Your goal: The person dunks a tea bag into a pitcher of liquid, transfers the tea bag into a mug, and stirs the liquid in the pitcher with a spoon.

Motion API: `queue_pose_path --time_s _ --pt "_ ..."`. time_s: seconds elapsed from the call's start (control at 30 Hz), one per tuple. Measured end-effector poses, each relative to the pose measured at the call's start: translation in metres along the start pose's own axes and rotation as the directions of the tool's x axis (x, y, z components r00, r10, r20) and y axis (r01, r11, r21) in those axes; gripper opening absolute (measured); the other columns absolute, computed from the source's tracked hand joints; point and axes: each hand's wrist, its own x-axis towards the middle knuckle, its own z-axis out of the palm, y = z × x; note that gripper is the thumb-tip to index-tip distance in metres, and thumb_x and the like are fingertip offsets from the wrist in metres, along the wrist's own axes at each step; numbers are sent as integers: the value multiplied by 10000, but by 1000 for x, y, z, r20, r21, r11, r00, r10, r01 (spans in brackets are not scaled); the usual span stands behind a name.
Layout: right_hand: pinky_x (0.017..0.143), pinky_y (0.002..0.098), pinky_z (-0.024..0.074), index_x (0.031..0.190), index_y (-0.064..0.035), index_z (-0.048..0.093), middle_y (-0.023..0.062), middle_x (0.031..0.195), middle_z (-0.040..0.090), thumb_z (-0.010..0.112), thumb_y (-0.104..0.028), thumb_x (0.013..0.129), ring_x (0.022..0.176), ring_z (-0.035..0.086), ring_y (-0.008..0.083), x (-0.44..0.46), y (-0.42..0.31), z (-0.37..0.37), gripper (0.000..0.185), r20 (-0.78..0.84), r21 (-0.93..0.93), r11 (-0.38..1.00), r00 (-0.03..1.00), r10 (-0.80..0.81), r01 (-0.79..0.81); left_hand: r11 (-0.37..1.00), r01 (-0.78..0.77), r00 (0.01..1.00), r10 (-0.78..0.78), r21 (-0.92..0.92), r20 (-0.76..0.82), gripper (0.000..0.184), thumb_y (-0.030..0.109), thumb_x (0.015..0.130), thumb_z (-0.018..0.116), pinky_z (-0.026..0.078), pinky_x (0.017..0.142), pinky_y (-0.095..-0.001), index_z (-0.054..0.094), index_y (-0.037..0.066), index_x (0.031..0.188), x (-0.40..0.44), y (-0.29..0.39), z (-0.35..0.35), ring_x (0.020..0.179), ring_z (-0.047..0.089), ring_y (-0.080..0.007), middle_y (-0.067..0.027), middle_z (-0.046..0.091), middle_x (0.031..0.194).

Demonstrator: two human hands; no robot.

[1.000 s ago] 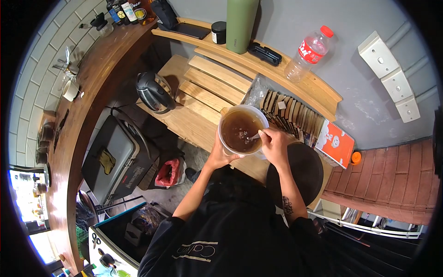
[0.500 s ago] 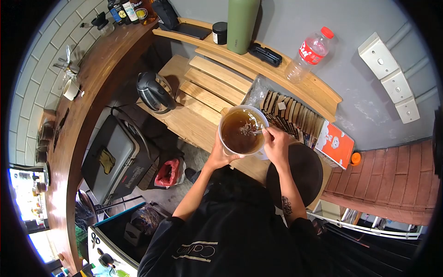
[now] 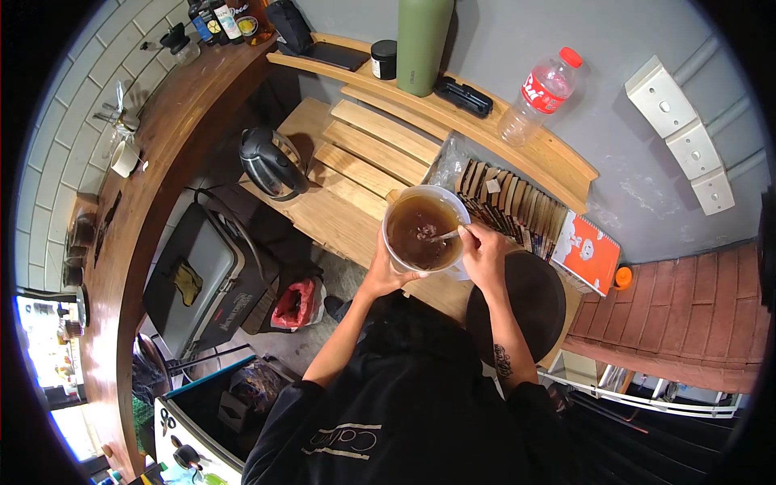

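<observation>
A translucent plastic jug (image 3: 386, 241) holds brown liquid (image 3: 420, 222) with a few pale bits and bubbles on its surface. My left hand (image 3: 383, 273) wraps round the jug's lower left side, thumb along the near rim. My right hand (image 3: 483, 255), at the jug's right rim, is closed on a thin spoon (image 3: 447, 236) that slants into the liquid. The spoon's submerged end cannot be made out. The jug is over the wooden bench's front part; whether it rests there is hidden.
A black kettle (image 3: 273, 164) stands on the slatted bench (image 3: 364, 158), left of the jug. Behind are a row of books (image 3: 517, 202) and a shelf with a green bottle (image 3: 423, 48) and plastic bottle (image 3: 540, 97). A round black disc (image 3: 529, 307) lies beside my right forearm.
The spoon has shifted slightly in the liquid, and the pale bits and bubbles have moved left and down. Both hands and the jug stay nearly in place.
</observation>
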Motion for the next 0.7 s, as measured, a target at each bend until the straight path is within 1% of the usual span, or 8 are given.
queue_pose_path --time_s 0.07,0.2,0.27,0.4,0.47,0.5,0.57,0.7 --pt "539 450 396 800 14 652 216 650 581 663 -91 926 565 560 401 -2 -2 2 165 -44 -16 1000 999 -9 8 1000 4 1000 -4 0 0 1422 305 582 1008 273 1232 -469 57 21 1599 0 -1 0 1495 312 -321 -198 301 1593" --pt "541 448 397 801 17 649 213 649 582 658 -81 925 566 560 397 -3 4 3 159 -12 -115 989 995 -96 94 1000 1 1000 -1 -20 12 1418 291 584 1008 274 1231 -466 56 22 1600 -1 -3 0 1495 311 -321 -200 301 1593" --pt "548 451 399 805 15 651 208 659 588 655 -80 925 582 566 398 -3 1 -1 153 43 -41 998 998 48 -46 1000 4 1000 -4 -15 12 1416 289 588 1007 277 1230 -466 55 22 1601 -2 -3 -1 1495 312 -321 -200 303 1592" --pt "550 448 395 803 17 646 209 664 584 652 -78 926 584 564 394 -3 0 4 156 -44 2 1000 999 -3 3 998 4 1000 -4 -57 2 1416 291 593 1006 282 1227 -465 51 24 1603 -2 -6 1 1492 317 -322 -201 308 1589" --pt "549 446 394 810 24 647 212 664 582 656 -83 926 575 559 389 -3 4 5 158 -13 -84 995 998 -60 58 999 -18 1000 18 -44 -2 1419 292 591 1007 282 1228 -465 50 24 1604 0 -2 1 1491 318 -322 -201 310 1588" --pt "549 446 394 810 24 647 212 664 582 656 -83 926 575 559 389 -3 6 4 158 -13 -84 995 998 -59 57 999 -38 999 38 -32 -5 1422 292 588 1008 282 1228 -464 50 24 1604 0 1 1 1491 320 -323 -201 311 1588" --pt "549 441 399 817 26 649 210 652 572 657 -86 925 573 561 379 -2 6 2 156 -11 8 1000 1000 -12 12 1000 -20 1000 20 -21 7 1424 294 587 1008 281 1228 -463 49 24 1605 0 -2 0 1491 321 -322 -201 310 1588" --pt "549 439 398 814 26 648 203 642 562 656 -85 926 571 558 372 -2 -2 3 157 -52 18 1000 999 7 -6 1000 -8 1000 8 11 6 1425 300 584 1009 279 1229 -462 53 21 1603 0 -4 0 1489 325 -324 -203 316 1586"
